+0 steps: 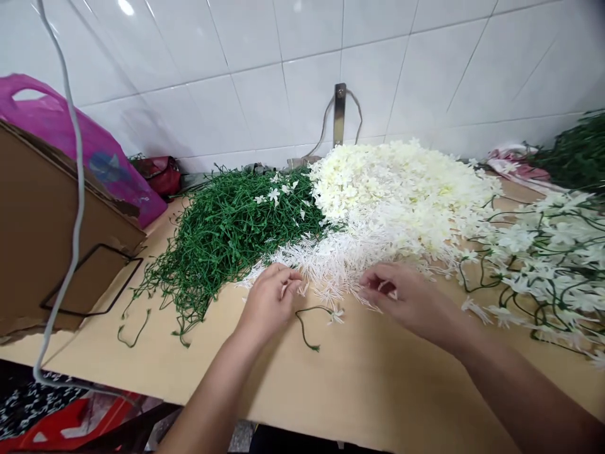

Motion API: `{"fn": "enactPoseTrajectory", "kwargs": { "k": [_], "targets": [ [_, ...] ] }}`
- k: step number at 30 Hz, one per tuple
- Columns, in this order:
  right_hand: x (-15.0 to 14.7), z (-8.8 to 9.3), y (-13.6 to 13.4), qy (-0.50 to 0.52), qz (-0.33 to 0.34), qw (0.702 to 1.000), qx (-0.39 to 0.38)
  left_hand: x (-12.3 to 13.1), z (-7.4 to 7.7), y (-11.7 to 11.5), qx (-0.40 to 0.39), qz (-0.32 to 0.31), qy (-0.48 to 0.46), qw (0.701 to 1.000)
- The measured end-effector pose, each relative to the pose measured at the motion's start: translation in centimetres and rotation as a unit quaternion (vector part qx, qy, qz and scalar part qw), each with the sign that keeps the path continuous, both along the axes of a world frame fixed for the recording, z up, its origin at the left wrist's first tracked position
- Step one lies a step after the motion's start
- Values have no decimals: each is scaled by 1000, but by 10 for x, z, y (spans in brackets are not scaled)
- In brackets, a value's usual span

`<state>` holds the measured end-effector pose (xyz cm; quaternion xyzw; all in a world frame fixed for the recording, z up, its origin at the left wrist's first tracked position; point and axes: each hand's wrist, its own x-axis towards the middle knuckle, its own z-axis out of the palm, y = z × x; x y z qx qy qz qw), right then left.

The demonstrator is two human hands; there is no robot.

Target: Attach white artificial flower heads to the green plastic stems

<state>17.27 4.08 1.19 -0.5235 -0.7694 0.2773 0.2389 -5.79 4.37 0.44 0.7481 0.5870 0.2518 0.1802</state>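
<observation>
Far left, a cardboard box (42,221); then green stems (236,217) heaped left of centre. Here's the left hand (271,296), mid-frame, thumb and fingers bunched close, grip impossible to tell. Below centre lies one white flower (336,316) on a curved stem. White blossoms (401,183) pile above; the right hand (406,295) curls at their near edge, its hold unclear. Flowered stems (551,265) crowd far right.

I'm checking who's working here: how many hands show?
2: the left hand, by the green stem heap; the right hand, at the near edge of the white filaments. None looks hidden.
</observation>
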Motion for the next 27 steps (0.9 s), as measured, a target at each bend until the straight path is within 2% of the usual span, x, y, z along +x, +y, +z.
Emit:
{"fn": "enactPoseTrajectory", "kwargs": {
  "k": [3,6,12,16,19,21,22,24,27],
  "targets": [
    [-14,-4,17,-153,-25,982,109,1,7,18,8,4,57,998],
    [-23,-12,27,-245,-36,960,130,15,4,38,2,-10,96,995],
    [-12,-23,27,-185,-71,965,170,53,-8,71,43,-7,153,987],
    [-8,-31,27,-161,-93,965,183,60,-9,82,62,1,158,985],
    [-7,-32,29,-134,-100,968,189,51,-4,86,57,20,59,996],
    [-6,-30,31,-102,-109,969,195,44,1,85,20,47,-86,995],
    [-6,-28,33,-92,-112,969,199,40,3,83,-10,56,-173,983],
    [-6,-23,38,-102,-106,967,206,35,8,75,-87,60,-340,935],
    [-8,-20,49,-174,-76,960,205,33,9,58,-202,47,-491,846]
  ]
}}
